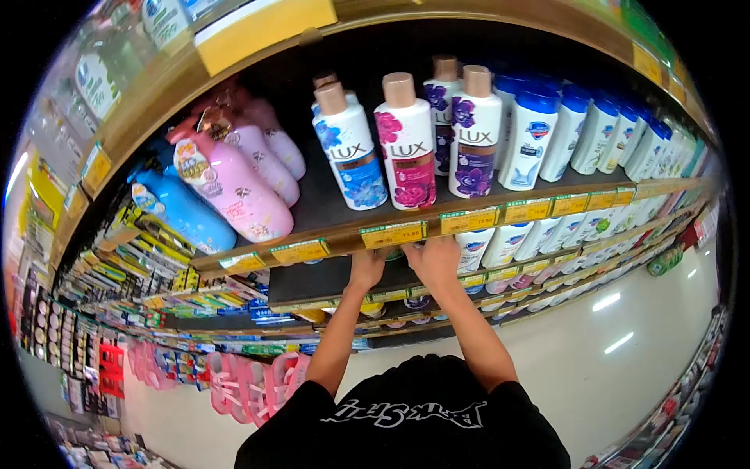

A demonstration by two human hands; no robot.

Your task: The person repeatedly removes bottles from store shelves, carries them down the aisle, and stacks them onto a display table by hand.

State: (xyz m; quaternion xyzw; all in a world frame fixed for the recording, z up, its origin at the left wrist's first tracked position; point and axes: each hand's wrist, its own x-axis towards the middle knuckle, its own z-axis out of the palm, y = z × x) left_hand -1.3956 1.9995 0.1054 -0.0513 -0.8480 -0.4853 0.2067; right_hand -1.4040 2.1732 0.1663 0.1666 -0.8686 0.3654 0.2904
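Both my arms reach forward to the lower shelf (312,284), under the front edge of the shelf above. My left hand (366,269) is at the left, its fingers mostly hidden by that edge. Close beside it, my right hand (434,259) also goes under the edge, and its fingertips are out of sight. Something small and greenish shows between the hands, too hidden to name. To the right of my right hand stand white bottles (474,248) on the same shelf. Whether either hand holds something cannot be seen.
Above my hands, the upper shelf carries a blue-flowered LUX bottle (350,148), a pink-flowered one (405,144), a purple-flowered one (474,133), pink pump bottles (230,187) and blue-capped bottles (531,141). Yellow price tags (393,234) line its edge. Pink slippers (250,387) hang lower left.
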